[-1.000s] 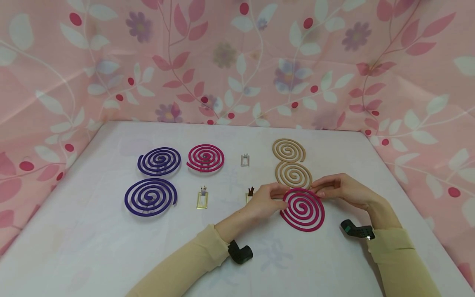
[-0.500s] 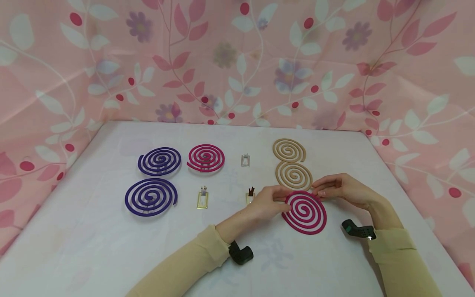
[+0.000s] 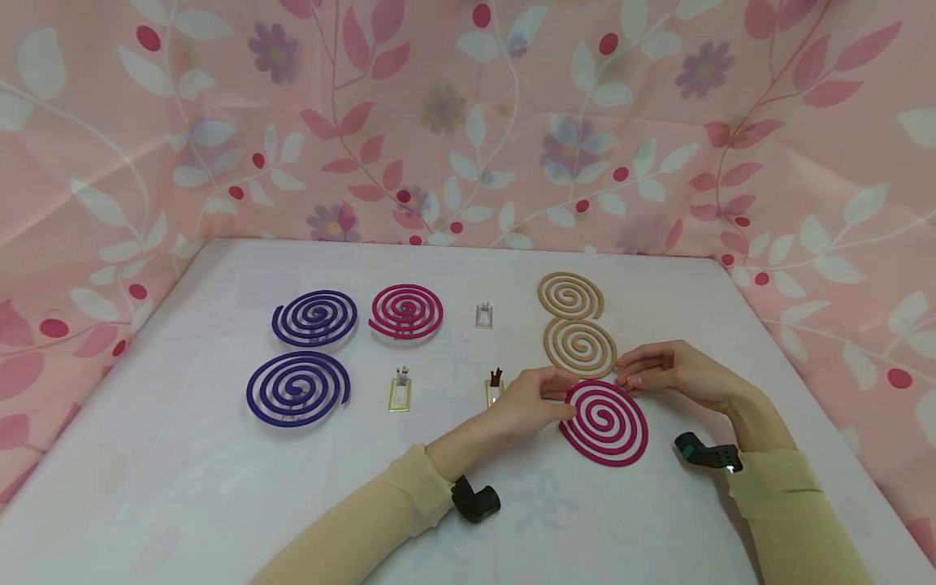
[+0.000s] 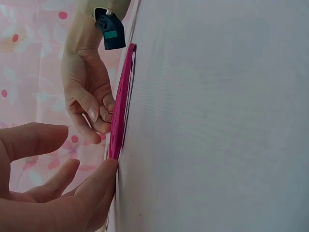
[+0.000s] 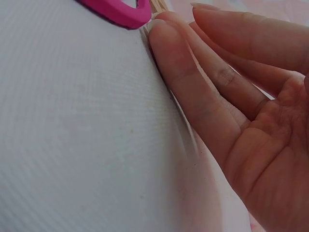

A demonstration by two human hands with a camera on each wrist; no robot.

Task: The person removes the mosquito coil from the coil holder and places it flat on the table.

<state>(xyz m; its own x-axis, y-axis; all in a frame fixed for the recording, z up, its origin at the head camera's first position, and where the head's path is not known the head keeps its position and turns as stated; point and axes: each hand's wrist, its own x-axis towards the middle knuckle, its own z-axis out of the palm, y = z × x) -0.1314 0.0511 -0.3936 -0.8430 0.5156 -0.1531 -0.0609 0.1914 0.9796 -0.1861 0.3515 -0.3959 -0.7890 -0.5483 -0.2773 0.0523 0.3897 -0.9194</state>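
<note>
A dark pink mosquito coil [image 3: 613, 445] lies flat on the white table in front of me. My left hand [image 3: 532, 402] rests at its left edge; in the left wrist view its fingertips [image 4: 110, 169] touch the coil's rim, thumb held apart. Beyond the coil's far right side is my right hand [image 3: 674, 376], fingers loosely extended and low to the table. In the right wrist view a fingertip [image 5: 166, 41] is close to the pink coil's end; whether they touch I cannot tell. Directly behind lie two tan coils, the nearer [image 3: 561, 348] and the farther [image 3: 558, 282], in a column.
At left, two purple coils [image 3: 319, 388] and another pink coil [image 3: 380, 307] sit raised on small stands. A silver metal stand [image 3: 478, 317] and a gold stand [image 3: 392, 396] lie mid-table. Another gold stand [image 3: 490, 393] is partly behind my left hand.
The near pink coil has shifted slightly toward me and to the right, with my left hand following. My right hand stays almost in place.
</note>
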